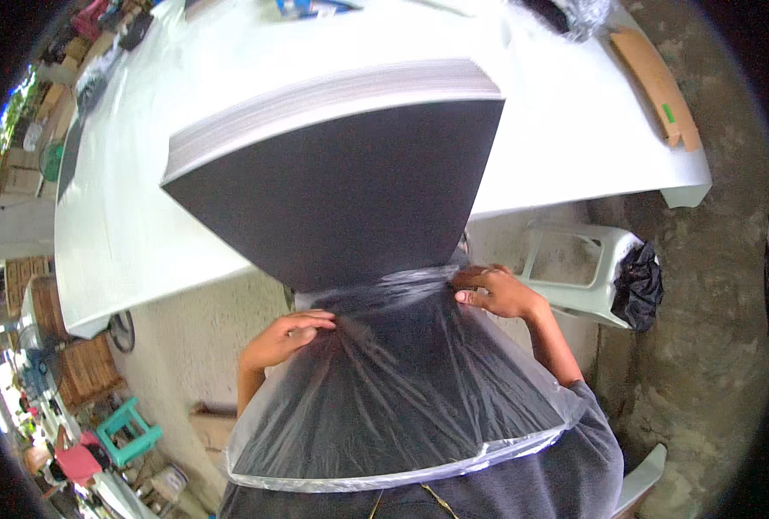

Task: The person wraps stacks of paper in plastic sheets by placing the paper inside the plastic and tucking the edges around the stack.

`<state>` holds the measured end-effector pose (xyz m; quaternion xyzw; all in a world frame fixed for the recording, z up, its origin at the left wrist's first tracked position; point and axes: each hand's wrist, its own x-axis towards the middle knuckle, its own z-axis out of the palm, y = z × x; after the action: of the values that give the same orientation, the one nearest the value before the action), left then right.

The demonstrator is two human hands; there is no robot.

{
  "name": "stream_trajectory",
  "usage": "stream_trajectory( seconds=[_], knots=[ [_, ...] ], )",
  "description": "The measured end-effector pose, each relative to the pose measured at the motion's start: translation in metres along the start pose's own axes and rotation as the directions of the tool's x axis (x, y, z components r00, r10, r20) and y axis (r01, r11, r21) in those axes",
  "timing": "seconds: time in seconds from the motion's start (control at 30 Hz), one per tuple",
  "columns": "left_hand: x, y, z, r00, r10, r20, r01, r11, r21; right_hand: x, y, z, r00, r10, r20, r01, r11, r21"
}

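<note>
A large, thick block of stacked pale sheets with a black face (pixel 341 182) tilts up in front of me, its far end over the white table. Its near part sits inside a clear plastic bag (pixel 402 381), whose closed end rests against my body. The bag's mouth lies bunched across the black face. At the left side of that mouth, my left hand (pixel 285 340) has its fingers and thumb closed on the film. My right hand (pixel 501 294) grips the mouth's right side, thumb on top; some of its fingers are hidden.
A long white table (pixel 142 225) spans the far side, with a brown cardboard strip (pixel 657 86) and clear plastic wrap (pixel 587 17) on its right. A white plastic stool (pixel 609 268) bearing a black bag (pixel 638 285) stands at right. A green stool (pixel 127 431) is at lower left.
</note>
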<state>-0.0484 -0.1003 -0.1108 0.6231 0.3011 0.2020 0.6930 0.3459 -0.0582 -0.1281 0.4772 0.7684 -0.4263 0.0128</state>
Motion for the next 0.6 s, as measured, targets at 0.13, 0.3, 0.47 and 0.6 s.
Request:
stream_trajectory(
  seconds=[0.13, 0.3, 0.47, 0.6],
  knots=[
    [-0.013, 0.006, -0.013, 0.733, -0.397, -0.553, 0.642, 0.671, 0.370, 0.011, 0.034, -0.077, 0.910, 0.362, -0.203, -0.396, 0.904, -0.162],
    [-0.012, 0.109, -0.031, 0.888, -0.116, -0.444, 0.281, 0.902, 0.328, 0.056, -0.014, -0.194, 0.780, 0.225, -0.584, -0.375, 0.915, -0.147],
    [0.038, 0.147, -0.033, 0.986, 0.164, 0.008, -0.159, 0.944, 0.288, 0.193, 0.024, -0.266, 0.496, -0.223, -0.839, -0.189, 0.916, -0.355],
    [0.053, 0.141, -0.023, 0.974, 0.136, 0.183, -0.174, 0.962, 0.211, 0.271, 0.019, -0.285, 0.403, -0.251, -0.880, -0.253, 0.893, -0.371]
  ],
)
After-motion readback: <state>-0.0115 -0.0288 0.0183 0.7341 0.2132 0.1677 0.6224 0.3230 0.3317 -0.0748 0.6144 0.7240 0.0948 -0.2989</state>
